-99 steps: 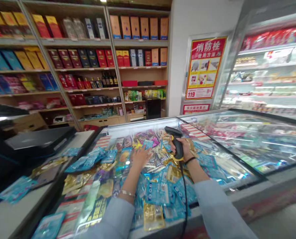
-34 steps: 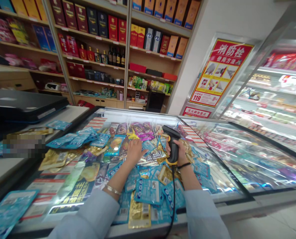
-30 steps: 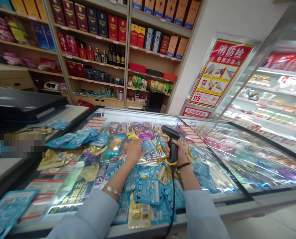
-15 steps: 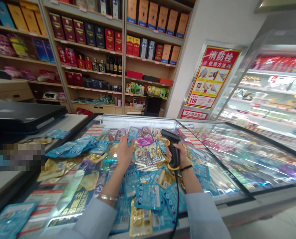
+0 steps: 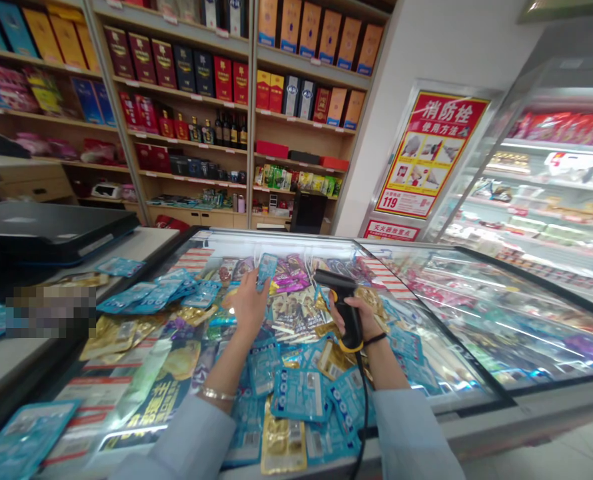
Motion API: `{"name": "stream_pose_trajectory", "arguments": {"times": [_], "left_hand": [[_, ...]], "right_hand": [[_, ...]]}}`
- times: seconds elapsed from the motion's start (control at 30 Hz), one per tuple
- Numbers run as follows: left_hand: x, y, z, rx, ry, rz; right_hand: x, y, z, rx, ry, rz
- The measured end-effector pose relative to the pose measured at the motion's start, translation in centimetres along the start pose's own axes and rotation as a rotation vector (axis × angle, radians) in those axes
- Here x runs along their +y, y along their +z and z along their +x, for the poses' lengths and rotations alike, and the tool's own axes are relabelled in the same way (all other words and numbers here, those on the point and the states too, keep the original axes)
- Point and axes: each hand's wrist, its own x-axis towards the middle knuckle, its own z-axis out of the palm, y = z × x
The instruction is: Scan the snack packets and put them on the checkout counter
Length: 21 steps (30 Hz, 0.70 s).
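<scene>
My left hand (image 5: 249, 305) is raised above the freezer's glass lid (image 5: 426, 300) and pinches a small blue snack packet (image 5: 266, 269) upright between its fingers. My right hand (image 5: 361, 319) is wrapped round the handle of a black barcode scanner (image 5: 344, 303) with a yellow ring at its base; the scanner's head points left toward the blue packet. Its black cable (image 5: 362, 407) runs down past my right sleeve. Under both hands lie several blue, gold and purple packets (image 5: 296, 393) spread over the glass.
A counter (image 5: 6, 360) on the left carries more blue packets and a dark flat device (image 5: 46, 230). Shelves of boxed goods and bottles (image 5: 216, 80) fill the back wall. A red poster (image 5: 426, 157) and an open chiller (image 5: 551, 180) stand to the right.
My left hand has left the pile and lifted a blue packet. The scanner in my right hand has tilted down and left toward that packet. The view has risen slightly.
</scene>
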Motion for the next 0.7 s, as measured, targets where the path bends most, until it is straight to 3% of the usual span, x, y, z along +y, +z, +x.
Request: {"name": "stream_pose_trajectory", "arguments": {"times": [0.53, 0.7], "left_hand": [[-1.0, 0.9, -0.2, 0.035, 0.01, -0.024], [-0.2, -0.1, 0.4, 0.025, -0.052, -0.107]], "right_hand": [[0.0, -0.4, 0.4, -0.036, -0.037, 0.042], [-0.7, 1.2, 0.4, 0.037, -0.051, -0.038]]}}
